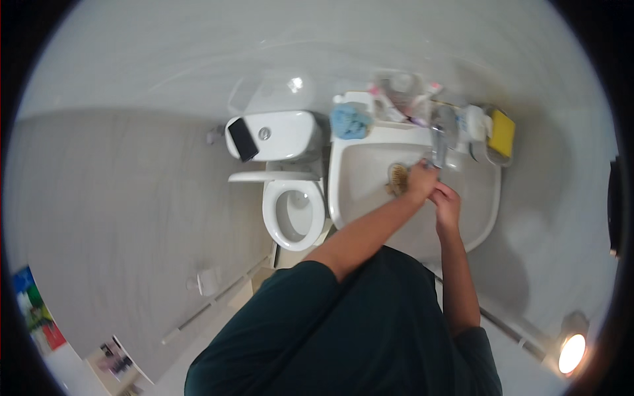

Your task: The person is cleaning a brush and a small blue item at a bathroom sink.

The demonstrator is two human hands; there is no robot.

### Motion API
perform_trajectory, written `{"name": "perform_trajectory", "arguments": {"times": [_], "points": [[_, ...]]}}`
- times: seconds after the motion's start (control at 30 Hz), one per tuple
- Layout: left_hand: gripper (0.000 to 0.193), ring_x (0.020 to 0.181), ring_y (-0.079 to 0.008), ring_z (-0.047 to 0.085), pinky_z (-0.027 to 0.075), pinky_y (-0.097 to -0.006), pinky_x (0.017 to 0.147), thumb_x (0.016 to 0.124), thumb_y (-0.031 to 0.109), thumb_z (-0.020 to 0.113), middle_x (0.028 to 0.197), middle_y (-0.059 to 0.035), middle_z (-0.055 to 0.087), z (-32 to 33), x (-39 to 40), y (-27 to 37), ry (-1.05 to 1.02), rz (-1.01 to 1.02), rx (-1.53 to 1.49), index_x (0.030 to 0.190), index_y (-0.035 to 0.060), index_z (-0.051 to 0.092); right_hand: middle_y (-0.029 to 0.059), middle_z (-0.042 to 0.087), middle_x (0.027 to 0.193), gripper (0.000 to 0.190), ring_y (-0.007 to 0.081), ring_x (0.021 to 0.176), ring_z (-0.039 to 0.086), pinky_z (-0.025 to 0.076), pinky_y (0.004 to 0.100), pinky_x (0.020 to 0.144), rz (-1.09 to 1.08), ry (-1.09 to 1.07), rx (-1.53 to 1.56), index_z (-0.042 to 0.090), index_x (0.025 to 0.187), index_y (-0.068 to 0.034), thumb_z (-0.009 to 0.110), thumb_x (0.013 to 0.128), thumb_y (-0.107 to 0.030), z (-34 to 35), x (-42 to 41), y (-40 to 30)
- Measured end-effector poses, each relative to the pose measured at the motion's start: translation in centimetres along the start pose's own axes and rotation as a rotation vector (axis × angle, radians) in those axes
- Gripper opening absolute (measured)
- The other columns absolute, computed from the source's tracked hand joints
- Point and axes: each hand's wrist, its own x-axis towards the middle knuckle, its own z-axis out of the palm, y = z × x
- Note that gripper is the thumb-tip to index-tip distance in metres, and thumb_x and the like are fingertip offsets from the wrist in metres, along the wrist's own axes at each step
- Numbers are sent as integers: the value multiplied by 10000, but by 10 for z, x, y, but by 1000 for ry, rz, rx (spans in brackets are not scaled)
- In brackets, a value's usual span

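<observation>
Both hands are over a white washbasin (pixel 366 208), just below the chrome faucet (pixel 438 146). My left hand (pixel 422 179) lies under the spout, its fingers partly bent and blurred. Touching it from the right is my right hand (pixel 447 200), with its fingers against the left one. No object shows between them, though the overlap hides part of the fingers. A bristle brush (pixel 397 178) rests in the basin beside my left hand, bristles showing. A light blue mesh sponge (pixel 350 122) sits on the basin's back left corner.
Left of the basin stands a white toilet (pixel 294 215), its lid raised. A dark phone (pixel 242 139) lies on the tank. Behind the basin are a holder with tubes (pixel 402 99), a white bottle (pixel 474 122) and a yellow sponge (pixel 501 133). A lit lamp (pixel 572 353) glows at lower right.
</observation>
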Motion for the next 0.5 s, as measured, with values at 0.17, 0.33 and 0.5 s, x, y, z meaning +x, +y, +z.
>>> {"name": "perform_trajectory", "arguments": {"times": [0.17,0.33,0.5], "points": [[345,1005,-429,631,497,-464,876,890,171,474,1081,-257,658,8,-10,26,80,84,61,1165,41,636,47,683,954,221,133,901,609,458,269,884,-172,245,-5,683,1062,28,591,897,-85,27,-18,-8],[309,1004,-394,643,489,-452,889,902,112,455,1068,-231,667,8,-14,41,130,-33,-65,1145,44,633,90,596,1183,289,156,1075,568,447,292,928,-392,343,-235,586,1219,6,547,957,-109,36,-17,0],[281,967,-322,660,492,-400,882,903,90,469,1025,-184,685,-1,-10,20,45,-51,-347,1116,44,647,106,439,1404,424,206,1286,434,347,358,1065,-91,329,142,482,1343,-43,554,974,-237,22,4,-11]]}}
